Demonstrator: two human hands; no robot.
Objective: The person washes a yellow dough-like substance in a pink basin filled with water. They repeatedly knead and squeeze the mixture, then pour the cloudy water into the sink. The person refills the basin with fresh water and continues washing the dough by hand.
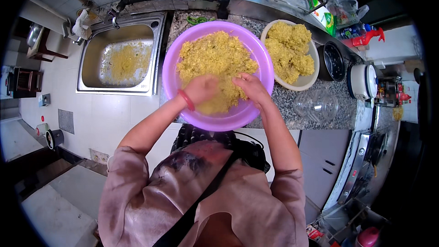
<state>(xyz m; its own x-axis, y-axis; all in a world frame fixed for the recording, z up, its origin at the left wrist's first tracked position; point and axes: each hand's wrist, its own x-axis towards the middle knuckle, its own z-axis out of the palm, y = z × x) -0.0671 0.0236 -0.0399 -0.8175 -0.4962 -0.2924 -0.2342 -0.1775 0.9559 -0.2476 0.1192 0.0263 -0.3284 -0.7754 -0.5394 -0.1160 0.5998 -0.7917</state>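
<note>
A wide purple basin (264, 59) stands on the counter in front of me, heaped with a damp, yellow, shredded mash (215, 55). Both hands are inside it. My left hand (202, 89), with a red bangle at the wrist, is over the near left part of the mash; motion smears its fingers. My right hand (252, 87) is near the right wall, its fingers curled together against a clump of mash. Liquid with yellow bits shows at the bottom, between and below the hands. To the right, a cream bowl (302, 83) holds several rounded lumps of similar mash.
At the left, yellow scraps lie in a steel sink (87, 75). A clear plastic container (318, 105) sits below the cream bowl, with a black pot (333, 61) and white cooker (363, 82) farther right. Green bands (196, 19) lie behind the basin; a stove (359, 158) is at the right.
</note>
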